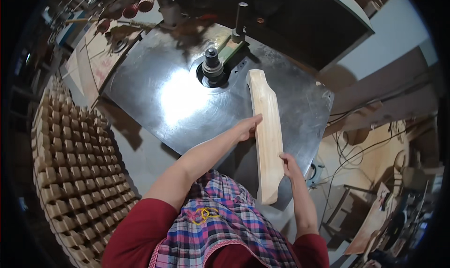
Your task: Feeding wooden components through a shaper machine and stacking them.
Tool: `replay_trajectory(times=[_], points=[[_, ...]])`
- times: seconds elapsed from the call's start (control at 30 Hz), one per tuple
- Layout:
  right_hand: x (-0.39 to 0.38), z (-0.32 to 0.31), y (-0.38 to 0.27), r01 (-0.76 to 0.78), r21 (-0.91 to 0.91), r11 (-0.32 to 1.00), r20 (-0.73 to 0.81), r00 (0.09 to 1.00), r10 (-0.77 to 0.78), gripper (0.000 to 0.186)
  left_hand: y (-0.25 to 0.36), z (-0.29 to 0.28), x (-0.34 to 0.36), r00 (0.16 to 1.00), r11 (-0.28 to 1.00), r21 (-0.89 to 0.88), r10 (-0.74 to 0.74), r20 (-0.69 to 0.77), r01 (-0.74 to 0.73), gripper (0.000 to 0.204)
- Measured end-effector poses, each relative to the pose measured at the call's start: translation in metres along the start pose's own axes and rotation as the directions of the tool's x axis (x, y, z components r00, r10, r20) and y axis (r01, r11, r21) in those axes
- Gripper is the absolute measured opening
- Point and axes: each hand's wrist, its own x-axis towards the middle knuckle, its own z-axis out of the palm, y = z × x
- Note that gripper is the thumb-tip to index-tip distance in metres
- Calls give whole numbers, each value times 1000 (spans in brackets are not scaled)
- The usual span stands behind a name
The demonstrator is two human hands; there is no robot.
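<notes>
A long pale wooden board (268, 136) with narrowed, curved-in ends is held at a slant over the right half of a metal machine table. My left hand (249, 128) grips its left edge near the middle, the thumb on the upper face and the fingers partly hidden below. Lower down, my right hand (290, 166) holds the opposite edge with its thumb on top; its other fingers are hidden. Left of the board's far end, an upright spindle cutter (213, 68) rises from a round opening in the table.
The shiny metal table (145, 87) carries a green arm (230, 50) with a black post behind the cutter. Stacked wooden blocks (79, 174) stand in rows at the left. A dark panel (300, 24) borders the far side. Cables (347, 150) trail over the floor at right.
</notes>
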Motion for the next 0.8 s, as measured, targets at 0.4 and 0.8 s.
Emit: replay_trajectory(times=[0.4, 0.8], points=[[-96, 119, 57, -15, -959, 282, -187, 783, -593, 104, 18, -16, 22, 982, 990, -27, 132, -138, -136, 59], [-73, 131, 65, 97, -982, 164, -30, 771, -636, 105, 19, -61, 17, 915, 954, 7, 288, -284, -299, 57]])
